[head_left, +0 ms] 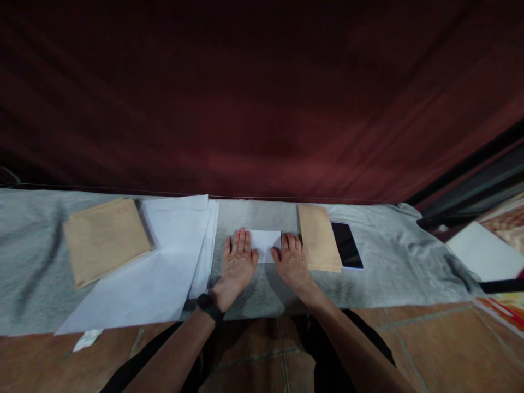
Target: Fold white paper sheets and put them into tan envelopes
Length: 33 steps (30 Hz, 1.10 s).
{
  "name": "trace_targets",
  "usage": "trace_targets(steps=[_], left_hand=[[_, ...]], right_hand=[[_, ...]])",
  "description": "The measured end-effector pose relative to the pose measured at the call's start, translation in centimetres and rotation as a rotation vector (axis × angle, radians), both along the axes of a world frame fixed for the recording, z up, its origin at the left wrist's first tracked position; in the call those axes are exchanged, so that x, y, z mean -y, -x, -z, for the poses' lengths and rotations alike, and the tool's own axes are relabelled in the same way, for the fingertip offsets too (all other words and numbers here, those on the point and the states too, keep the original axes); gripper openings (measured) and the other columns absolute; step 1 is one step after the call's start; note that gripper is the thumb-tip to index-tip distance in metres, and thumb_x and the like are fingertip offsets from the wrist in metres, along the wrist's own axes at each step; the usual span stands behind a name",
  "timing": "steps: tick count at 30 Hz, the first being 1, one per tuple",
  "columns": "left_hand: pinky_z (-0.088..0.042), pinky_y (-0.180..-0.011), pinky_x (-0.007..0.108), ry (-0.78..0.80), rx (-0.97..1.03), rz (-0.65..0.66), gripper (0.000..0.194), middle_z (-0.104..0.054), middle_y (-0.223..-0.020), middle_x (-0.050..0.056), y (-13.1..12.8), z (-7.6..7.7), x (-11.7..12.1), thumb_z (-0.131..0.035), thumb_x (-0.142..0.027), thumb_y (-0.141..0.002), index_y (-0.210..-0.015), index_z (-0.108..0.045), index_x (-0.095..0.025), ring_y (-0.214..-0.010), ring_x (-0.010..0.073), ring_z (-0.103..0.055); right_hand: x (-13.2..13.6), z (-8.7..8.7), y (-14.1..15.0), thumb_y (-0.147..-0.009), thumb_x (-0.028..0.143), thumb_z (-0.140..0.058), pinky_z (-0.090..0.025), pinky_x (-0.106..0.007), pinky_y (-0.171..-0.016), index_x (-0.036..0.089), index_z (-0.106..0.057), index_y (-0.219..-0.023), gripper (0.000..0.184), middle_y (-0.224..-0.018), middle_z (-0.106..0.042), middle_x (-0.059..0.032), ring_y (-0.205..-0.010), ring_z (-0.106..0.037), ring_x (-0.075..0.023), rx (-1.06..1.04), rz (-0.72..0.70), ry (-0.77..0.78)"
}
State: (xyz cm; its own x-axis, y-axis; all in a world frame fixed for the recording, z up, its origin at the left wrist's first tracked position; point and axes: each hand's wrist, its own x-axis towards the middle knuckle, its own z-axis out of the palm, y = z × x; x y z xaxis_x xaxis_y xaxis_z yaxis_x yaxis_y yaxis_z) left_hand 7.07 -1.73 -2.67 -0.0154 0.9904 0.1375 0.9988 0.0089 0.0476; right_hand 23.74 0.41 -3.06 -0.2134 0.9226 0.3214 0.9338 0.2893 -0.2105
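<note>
A small folded white paper lies on the grey cloth in front of me. My left hand lies flat on its left end, fingers stretched and together, with a dark band at the wrist. My right hand lies flat on its right end, fingers also stretched out. Both palms press down and neither hand grips anything.
A brown envelope and a dark phone lie just right of my right hand. To the left sit a stack of white sheets and a pile of brown envelopes. A dark red curtain hangs behind. Tiled floor is below.
</note>
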Motion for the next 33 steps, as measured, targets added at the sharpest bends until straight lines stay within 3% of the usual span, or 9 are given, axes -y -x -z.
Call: trace_targets(steps=[4,8,12,16,21,24,29,33], left_hand=[[-0.016,-0.125,0.05,0.03,-0.027,-0.012,0.061,-0.032,-0.161,0.02,0.2,-0.2,0.2,-0.033,-0.032,-0.1,-0.153,-0.034,-0.001,-0.152,0.0291,-0.026],[-0.015,-0.125,0.05,0.014,-0.021,-0.009,0.061,-0.033,-0.161,0.02,0.3,0.0,0.2,-0.033,-0.033,-0.1,-0.153,-0.035,-0.001,-0.152,0.0291,-0.026],[-0.015,-0.125,0.051,-0.003,-0.001,0.006,0.063,-0.033,-0.16,0.022,0.3,0.2,0.3,-0.032,-0.036,-0.101,-0.152,-0.035,0.0,-0.152,0.0305,-0.026],[-0.018,-0.124,0.053,-0.008,0.019,0.003,0.068,-0.032,-0.16,0.023,0.3,0.2,0.4,-0.03,-0.045,-0.102,-0.152,-0.036,0.0,-0.152,0.0324,-0.026],[-0.02,-0.123,0.055,0.011,0.019,0.014,0.076,-0.029,-0.161,0.024,0.4,0.2,0.5,-0.036,-0.055,-0.1,-0.152,-0.035,-0.001,-0.152,0.0348,-0.024],[-0.019,-0.124,0.054,0.012,0.024,0.022,0.076,-0.027,-0.162,0.024,0.4,0.3,0.6,-0.038,-0.055,-0.099,-0.152,-0.035,-0.001,-0.152,0.0352,-0.024],[-0.021,-0.123,0.056,0.02,0.104,0.025,0.074,-0.031,-0.161,0.024,0.2,-0.2,0.6,-0.036,-0.056,-0.1,-0.152,-0.036,-0.004,-0.152,0.0347,-0.024],[-0.022,-0.123,0.055,-0.002,0.226,0.168,0.078,-0.032,-0.162,0.02,-0.3,-1.2,0.9,-0.043,-0.06,-0.097,-0.155,-0.031,-0.01,-0.152,0.0313,-0.026]], right_hand=[[-0.5,-1.5,-0.2,-0.097,0.034,-0.054,-0.045,-0.046,-0.1,0.013,-0.062,-0.128,0.038,-0.123,-0.066,-0.0174,-0.113,-0.059,-0.0324,-0.061,0.026,0.115],[-1.6,-2.1,-0.4,-0.095,0.029,-0.053,-0.05,-0.037,-0.093,0.016,-0.062,-0.126,0.034,-0.115,-0.069,-0.0135,-0.104,-0.066,-0.0266,-0.233,0.067,0.299],[-2.4,-1.7,-0.8,-0.093,0.029,-0.056,-0.052,-0.032,-0.084,0.02,-0.061,-0.127,0.035,-0.1,-0.074,-0.0053,-0.092,-0.07,-0.022,-0.393,0.08,0.448],[-2.9,-1.0,-1.5,-0.088,0.027,-0.059,-0.052,-0.03,-0.078,0.023,-0.069,-0.104,0.02,-0.088,-0.073,-0.0012,-0.084,-0.07,-0.0198,-0.59,0.038,0.531],[-3.2,-0.2,-1.8,-0.08,0.027,-0.062,-0.052,-0.034,-0.085,0.023,-0.066,-0.095,0.016,-0.091,-0.071,-0.0008,-0.09,-0.066,-0.0199,-0.716,-0.012,0.491],[-2.9,0.2,-1.3,-0.076,0.025,-0.062,-0.052,-0.036,-0.087,0.022,-0.064,-0.094,0.018,-0.094,-0.07,-0.0025,-0.091,-0.066,-0.0202,-0.907,-0.07,0.47],[-2.5,0.1,-0.3,-0.075,0.031,-0.066,-0.054,-0.033,-0.066,0.025,-0.056,-0.12,0.046,-0.086,-0.07,0.0005,-0.074,-0.066,-0.0198,-1.287,-0.077,0.693],[-2.7,-1.3,-0.2,-0.072,0.034,-0.073,-0.051,-0.03,-0.065,0.026,-0.061,-0.12,0.05,-0.08,-0.068,0.0027,-0.072,-0.063,-0.0178,-1.388,-0.073,0.625]])
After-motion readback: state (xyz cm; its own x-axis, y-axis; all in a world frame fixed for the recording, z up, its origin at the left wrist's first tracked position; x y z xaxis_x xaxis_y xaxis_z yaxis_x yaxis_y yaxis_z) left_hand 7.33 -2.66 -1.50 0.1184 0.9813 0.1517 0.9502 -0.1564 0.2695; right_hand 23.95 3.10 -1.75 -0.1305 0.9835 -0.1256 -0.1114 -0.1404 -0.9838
